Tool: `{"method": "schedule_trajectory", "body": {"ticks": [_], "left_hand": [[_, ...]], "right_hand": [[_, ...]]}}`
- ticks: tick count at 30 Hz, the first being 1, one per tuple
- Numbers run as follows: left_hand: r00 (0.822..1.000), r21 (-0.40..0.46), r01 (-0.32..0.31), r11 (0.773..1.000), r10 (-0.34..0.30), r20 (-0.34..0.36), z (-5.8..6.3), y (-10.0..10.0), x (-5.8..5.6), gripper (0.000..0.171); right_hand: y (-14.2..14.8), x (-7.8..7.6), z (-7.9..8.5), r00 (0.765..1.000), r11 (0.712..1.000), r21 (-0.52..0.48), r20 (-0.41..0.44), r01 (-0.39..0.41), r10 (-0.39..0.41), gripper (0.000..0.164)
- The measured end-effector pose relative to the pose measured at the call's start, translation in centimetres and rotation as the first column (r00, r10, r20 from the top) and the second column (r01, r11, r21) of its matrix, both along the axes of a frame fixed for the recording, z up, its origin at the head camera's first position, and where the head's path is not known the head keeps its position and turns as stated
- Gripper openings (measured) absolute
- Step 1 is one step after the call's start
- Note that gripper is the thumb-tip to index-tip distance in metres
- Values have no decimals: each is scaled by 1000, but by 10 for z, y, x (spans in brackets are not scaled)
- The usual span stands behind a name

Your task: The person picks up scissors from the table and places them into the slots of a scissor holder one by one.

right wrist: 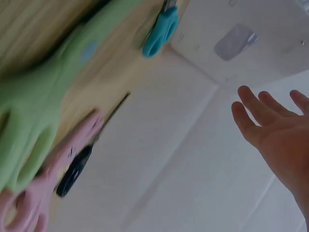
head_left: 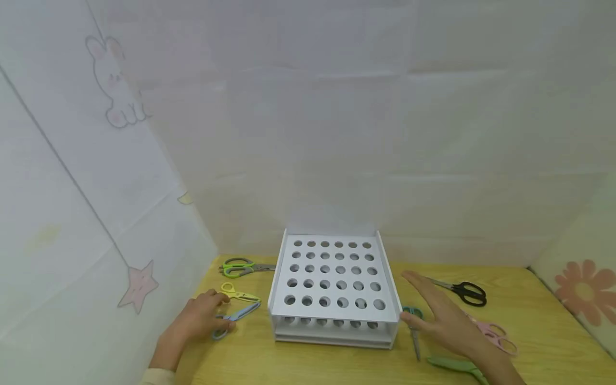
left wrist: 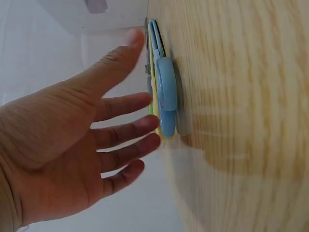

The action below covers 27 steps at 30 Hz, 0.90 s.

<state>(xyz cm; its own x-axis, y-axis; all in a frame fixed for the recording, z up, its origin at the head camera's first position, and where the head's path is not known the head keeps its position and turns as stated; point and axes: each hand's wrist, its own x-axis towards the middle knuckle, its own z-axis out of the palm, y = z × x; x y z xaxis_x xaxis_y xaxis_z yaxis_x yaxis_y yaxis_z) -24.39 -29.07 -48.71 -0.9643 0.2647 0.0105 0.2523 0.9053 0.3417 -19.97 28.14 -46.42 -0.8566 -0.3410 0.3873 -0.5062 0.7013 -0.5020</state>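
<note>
My left hand (head_left: 194,319) hovers at the left over the blue scissors (head_left: 246,311), fingers loosely bent. In the left wrist view the fingers of that hand (left wrist: 63,130) are spread beside the blue handles (left wrist: 167,87), and nothing is gripped. Yellow scissors (head_left: 236,293) lie just behind. On the right, my right hand (head_left: 447,326) is spread beside the white rack (head_left: 332,262) with rows of round holes, above teal scissors (head_left: 416,339). Whether it touches the rack's side cannot be told. The right wrist view shows this hand (right wrist: 285,142) holding nothing.
Green-and-grey scissors (head_left: 238,267) lie at the back left, tips by the rack. To the right lie black-handled scissors (head_left: 469,293), pink scissors (head_left: 495,335) and a light green pair (head_left: 452,364), partly hidden by the right arm. Cloth walls enclose the wooden table (head_left: 544,321).
</note>
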Motion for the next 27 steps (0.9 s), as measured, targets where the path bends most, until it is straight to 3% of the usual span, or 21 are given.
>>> {"method": "schedule_trajectory", "body": {"ticks": [6,14,22,27], "left_hand": [[996,-13,-10,1000,11,83,5,-1,0,54],[995,3,-14,1000,13,100,7,-3,2,47],[987,104,110,988,-121,105,-2,-9,-1,46],[980,218,132,967,-161,120,-8,-15,-4,46]], "right_hand": [[-17,-5,-5,992,995,-87,105,-56,65,100],[-25,-3,-15,981,985,-171,184,-38,69,103],[-27,-4,-20,979,977,-208,183,-52,91,99],[-29,-7,-22,975,971,-230,195,-60,106,95]]}}
